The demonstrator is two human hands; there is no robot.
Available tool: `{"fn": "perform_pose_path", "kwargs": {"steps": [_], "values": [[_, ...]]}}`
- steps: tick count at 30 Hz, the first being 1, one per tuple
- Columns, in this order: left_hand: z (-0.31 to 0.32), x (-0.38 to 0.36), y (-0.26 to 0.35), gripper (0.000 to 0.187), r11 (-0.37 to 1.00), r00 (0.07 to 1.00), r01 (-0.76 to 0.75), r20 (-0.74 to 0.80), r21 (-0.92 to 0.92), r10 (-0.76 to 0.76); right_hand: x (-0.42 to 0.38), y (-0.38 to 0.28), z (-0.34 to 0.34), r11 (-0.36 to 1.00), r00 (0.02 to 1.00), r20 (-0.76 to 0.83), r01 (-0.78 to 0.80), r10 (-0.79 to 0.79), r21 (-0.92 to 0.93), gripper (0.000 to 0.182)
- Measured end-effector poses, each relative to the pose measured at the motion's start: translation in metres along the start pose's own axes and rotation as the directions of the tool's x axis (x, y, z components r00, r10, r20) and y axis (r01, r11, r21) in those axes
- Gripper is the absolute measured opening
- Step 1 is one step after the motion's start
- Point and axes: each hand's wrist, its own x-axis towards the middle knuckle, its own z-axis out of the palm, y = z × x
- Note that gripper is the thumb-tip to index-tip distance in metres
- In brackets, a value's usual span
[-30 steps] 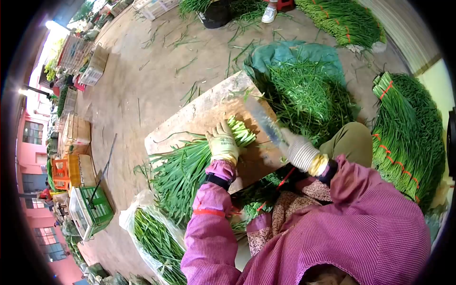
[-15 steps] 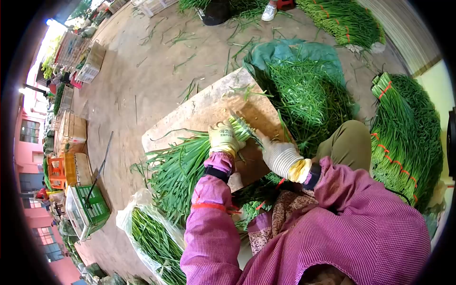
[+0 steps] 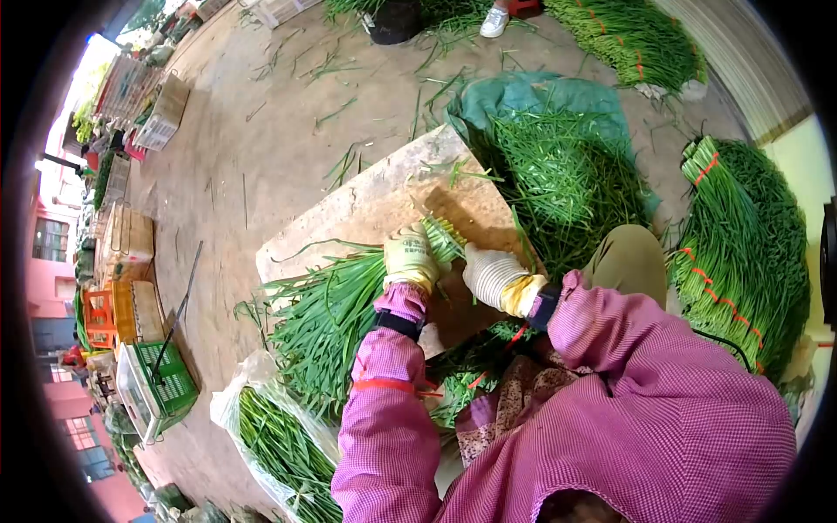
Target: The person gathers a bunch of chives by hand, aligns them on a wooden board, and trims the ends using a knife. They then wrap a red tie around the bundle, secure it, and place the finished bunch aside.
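Observation:
On a wooden board (image 3: 349, 202), my gloved left hand (image 3: 410, 258) is wrapped round the stem end of a bunch of long green stalks (image 3: 327, 301). The leaves spread left and down over the board's edge. The pale cut ends (image 3: 445, 237) stick out to the right of this hand. My gloved right hand (image 3: 493, 275) is closed just right of those ends, on a knife. Part of the knife's blade (image 3: 423, 209) shows above the stems; its handle is hidden in the hand.
Loose greens (image 3: 558, 174) lie on a teal sheet (image 3: 488, 94) beyond the board. Tied bundles (image 3: 728, 253) are stacked at right. A plastic bag of stalks (image 3: 228, 403) sits at lower left, near a green crate (image 3: 179, 383). Another person's shoe (image 3: 494, 22) shows at the top.
My right hand has shifted slightly left and down. The knife blade, seen at both sides of the stems before, now shows mainly behind them. My left hand keeps its hold.

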Motion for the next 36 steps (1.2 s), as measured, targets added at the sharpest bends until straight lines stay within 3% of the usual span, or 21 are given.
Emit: {"fn": "perform_pose_path", "kwargs": {"steps": [3,4,6,8,12,15,18,19,20,22,23,24,26,28,33,36], "values": [[0.009,0.005,-0.001,0.089,1.000,0.999,0.007,-0.034,0.018,-0.006,0.012,0.003,0.010,0.991,0.993,-0.091,0.078,-0.068,0.112,0.031],[0.010,0.003,0.000,0.089,1.000,1.000,0.011,-0.029,0.024,-0.011,0.031,-0.001,0.012,0.991,0.998,-0.040,0.059,-0.054,0.124,0.031],[0.010,0.001,0.002,0.070,0.997,0.996,-0.005,-0.091,0.076,0.012,0.046,-0.001,0.022,0.995,0.998,-0.043,-0.030,0.034,0.093,0.028],[-0.007,-0.005,0.009,0.073,0.998,1.000,0.017,-0.020,0.060,-0.016,0.044,0.009,0.032,0.992,0.994,-0.110,0.026,-0.013,0.123,0.027],[0.011,-0.002,0.004,0.078,0.990,0.994,-0.002,-0.106,0.142,0.017,0.018,0.012,0.027,0.996,0.995,-0.093,0.031,-0.023,0.086,0.024],[0.007,-0.009,0.005,0.080,1.000,0.991,0.000,-0.135,-0.008,-0.002,0.002,0.047,0.039,0.997,0.997,-0.061,0.041,-0.037,0.072,0.025],[0.014,-0.009,0.002,0.079,0.998,0.985,-0.014,-0.174,-0.067,0.003,-0.017,0.086,0.031,1.000,0.995,-0.105,0.001,0.001,0.015,0.038],[0.013,-0.010,0.002,0.079,0.998,0.985,-0.011,-0.175,-0.069,-0.001,-0.037,0.078,-0.004,0.988,0.983,-0.105,-0.150,0.153,0.027,0.049],[0.011,-0.010,0.003,0.079,0.998,0.989,-0.012,-0.151,-0.066,0.002,-0.031,0.090,-0.002,0.985,0.977,-0.126,-0.173,0.173,0.010,0.053],[0.011,-0.011,0.004,0.079,0.998,0.992,-0.014,-0.125,-0.056,0.007,-0.030,0.087,-0.014,0.991,0.977,-0.180,-0.096,0.112,0.095,0.050],[0.013,-0.011,0.003,0.080,0.998,0.992,-0.017,-0.125,-0.059,0.010,-0.029,0.077,-0.021,0.999,0.991,-0.131,0.012,-0.018,-0.046,0.041],[0.012,-0.009,0.002,0.081,0.998,0.992,-0.019,-0.127,-0.062,0.011,-0.025,0.064,-0.028,0.996,0.993,-0.089,0.078,-0.080,-0.032,0.033],[0.008,-0.011,0.002,0.083,0.999,0.993,-0.024,-0.115,-0.025,0.021,-0.008,0.044,-0.017,0.997,0.990,-0.125,0.072,-0.066,0.041,0.030],[0.008,-0.010,0.001,0.085,0.998,0.992,-0.037,-0.119,-0.045,0.032,0.005,0.029,-0.015,0.992,0.992,-0.028,0.124,-0.123,0.035,0.034],[0.011,-0.013,0.004,0.086,1.000,0.979,-0.027,-0.201,0.010,0.028,0.034,0.013,0.002,0.992,0.992,-0.026,0.125,-0.125,-0.009,0.030],[0.014,-0.009,0.006,0.083,1.000,0.985,0.018,-0.169,0.002,-0.017,0.038,0.005,0.019,0.992,0.991,-0.063,0.117,-0.120,-0.050,0.033]]}}
